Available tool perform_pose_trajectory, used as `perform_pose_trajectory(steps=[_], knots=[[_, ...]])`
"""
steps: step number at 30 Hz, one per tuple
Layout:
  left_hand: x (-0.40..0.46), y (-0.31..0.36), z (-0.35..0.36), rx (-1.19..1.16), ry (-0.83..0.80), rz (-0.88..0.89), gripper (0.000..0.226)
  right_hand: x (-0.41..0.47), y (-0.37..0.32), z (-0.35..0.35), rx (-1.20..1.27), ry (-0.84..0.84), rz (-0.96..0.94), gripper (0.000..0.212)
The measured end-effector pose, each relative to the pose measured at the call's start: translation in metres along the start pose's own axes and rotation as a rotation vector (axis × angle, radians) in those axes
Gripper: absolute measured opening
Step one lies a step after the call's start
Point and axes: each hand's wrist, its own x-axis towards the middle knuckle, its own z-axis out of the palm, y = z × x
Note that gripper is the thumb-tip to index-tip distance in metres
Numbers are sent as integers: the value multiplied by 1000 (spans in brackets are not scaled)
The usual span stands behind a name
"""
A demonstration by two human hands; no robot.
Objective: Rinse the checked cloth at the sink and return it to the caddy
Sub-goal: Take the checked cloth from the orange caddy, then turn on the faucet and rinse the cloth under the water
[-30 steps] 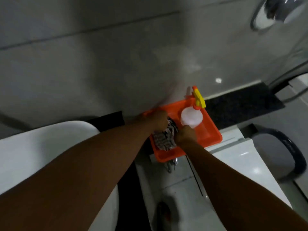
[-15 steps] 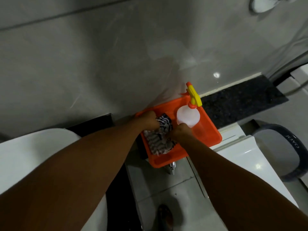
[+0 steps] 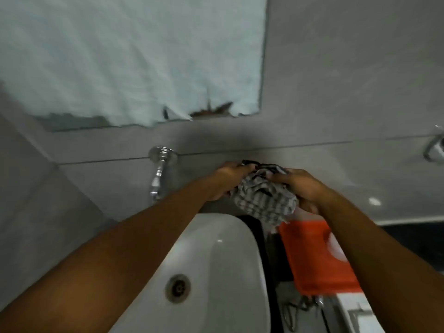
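Observation:
The checked cloth (image 3: 265,199), black and white and bunched up, hangs in the air above the gap between sink and caddy. My left hand (image 3: 229,180) grips its left side and my right hand (image 3: 301,188) grips its right side. Below them the orange caddy (image 3: 310,258) sits to the right, partly hidden by my right forearm. The white sink (image 3: 216,265) lies lower left of the cloth, its drain (image 3: 178,288) showing. A chrome tap (image 3: 159,174) juts from the wall to the left of my hands.
A mirror (image 3: 134,56) on the grey tiled wall reflects a pale cloth. A white bottle (image 3: 335,247) peeks from the caddy behind my right arm. A chrome fitting (image 3: 433,146) is at the far right wall. A white surface (image 3: 358,311) lies under the caddy.
Both hands have lifted the checked cloth out of the orange caddy and raised it. The view has swung up and left, bringing the sink, tap and mirror into sight.

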Motion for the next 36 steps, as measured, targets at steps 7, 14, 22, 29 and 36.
perform_pose_trajectory(steps=[7,14,22,29,36], knots=[[-104,-8,-152,220,446,135,30,-6,-61,147,85,-357,-37,26],[-118,-36,-190,353,614,71,36,21,-59,219,28,132,-90,34],[-91,-27,-150,351,607,51,45,45,-42,232,-81,348,-111,21],[-73,-25,-154,-437,352,-216,51,32,-40,197,-247,567,-390,9],[-56,-19,-135,172,511,-204,42,23,-19,136,-1015,863,-779,73]])
